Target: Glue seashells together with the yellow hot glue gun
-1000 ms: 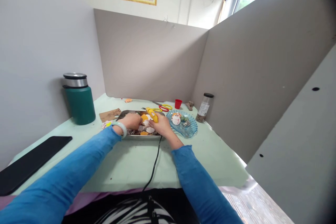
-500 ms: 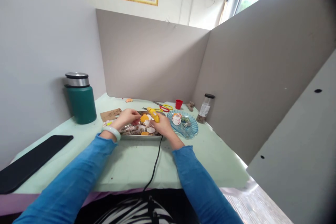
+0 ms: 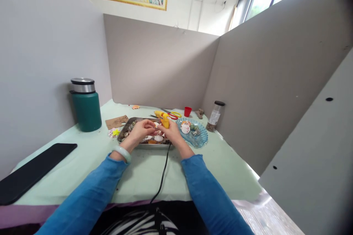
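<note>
My right hand [image 3: 172,132] is wrapped round a yellow hot glue gun [image 3: 164,120], its nozzle pointing left and its black cord [image 3: 164,170] trailing down to the table's front edge. Close beside it, my left hand [image 3: 142,131] is closed in a pinch, the fingertips near those of the right hand. Whatever it pinches is too small to make out. Both hands are above a metal tray [image 3: 146,146] filled with shells, among them white shells [image 3: 158,138] and orange pieces. A pale bangle circles my left wrist.
Right of the tray lies a blue shell-shaped plate [image 3: 200,141] with trinkets. Behind stand a red cup [image 3: 188,111], scissors [image 3: 173,115] and a jar [image 3: 215,116]. At left are a green flask [image 3: 86,106], a brown card [image 3: 116,122], a yellow starfish piece [image 3: 116,132] and a black pad [image 3: 35,172].
My left hand has moved right, from the tray's left part to beside my right hand. The glue gun has tipped slightly and stays in my right hand.
</note>
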{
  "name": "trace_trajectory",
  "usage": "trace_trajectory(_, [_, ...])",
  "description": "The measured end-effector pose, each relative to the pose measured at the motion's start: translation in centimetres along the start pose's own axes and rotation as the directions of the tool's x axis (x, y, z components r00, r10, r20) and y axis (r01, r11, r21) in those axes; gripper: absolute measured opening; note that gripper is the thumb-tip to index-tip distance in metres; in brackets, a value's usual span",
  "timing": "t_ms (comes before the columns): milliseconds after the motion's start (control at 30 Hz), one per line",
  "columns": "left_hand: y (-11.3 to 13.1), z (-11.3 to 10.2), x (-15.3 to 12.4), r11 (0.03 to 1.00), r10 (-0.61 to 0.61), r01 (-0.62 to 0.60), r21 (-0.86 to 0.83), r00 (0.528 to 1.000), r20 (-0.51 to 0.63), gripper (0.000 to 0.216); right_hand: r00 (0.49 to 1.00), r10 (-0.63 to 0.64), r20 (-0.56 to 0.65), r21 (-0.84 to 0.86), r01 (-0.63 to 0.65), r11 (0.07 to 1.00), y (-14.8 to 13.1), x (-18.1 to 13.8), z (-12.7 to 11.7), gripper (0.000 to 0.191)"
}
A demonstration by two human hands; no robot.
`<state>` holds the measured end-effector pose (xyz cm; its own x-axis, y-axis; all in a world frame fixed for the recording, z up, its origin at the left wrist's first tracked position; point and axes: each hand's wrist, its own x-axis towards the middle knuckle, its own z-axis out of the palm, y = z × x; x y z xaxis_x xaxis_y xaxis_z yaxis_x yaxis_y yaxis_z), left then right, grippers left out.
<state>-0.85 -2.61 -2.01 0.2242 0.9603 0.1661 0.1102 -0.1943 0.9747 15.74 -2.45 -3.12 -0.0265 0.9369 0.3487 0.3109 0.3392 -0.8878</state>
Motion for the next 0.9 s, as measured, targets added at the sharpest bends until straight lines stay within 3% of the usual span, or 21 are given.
trace_trajectory(167, [-0.5, -0.1, 0.4, 0.94, 0.155, -0.118, 0.321, 0.983, -0.094, 0.027, 0.999, 0.031, -0.01, 0.054, -0.031, 0.998, -0.5, -0.1, 0.0, 0.033])
trace_trajectory(333, [-0.6, -0.1, 0.4, 0.88, 0.26, -0.182, 0.438, 0.957, -0.125, 0.024, 0.999, -0.049, -0.017, 0.142, 0.051, 0.989, -0.2, 0.1, 0.0, 0.031])
trace_trajectory(600, [-0.4, -0.2, 0.1, 0.986, 0.148, -0.141, 0.085, 0.986, -0.079, 0.03, 0.992, -0.096, -0.08, 0.2, 0.11, 0.974, 1.0, 0.8, 0.1, 0.024])
trace_trajectory(767, [-0.7, -0.3, 0.2, 0.987, 0.144, -0.139, 0.075, 0.987, -0.064, 0.03, 0.992, -0.097, -0.077, 0.209, 0.111, 0.972, 0.8, 0.5, -0.1, 0.027])
trace_trajectory(900, [-0.9, -0.6, 0.4, 0.99, 0.136, -0.13, 0.055, 0.981, -0.141, 0.026, 0.996, -0.052, -0.066, 0.241, 0.066, 0.968, 0.3, 0.1, -0.3, 0.034])
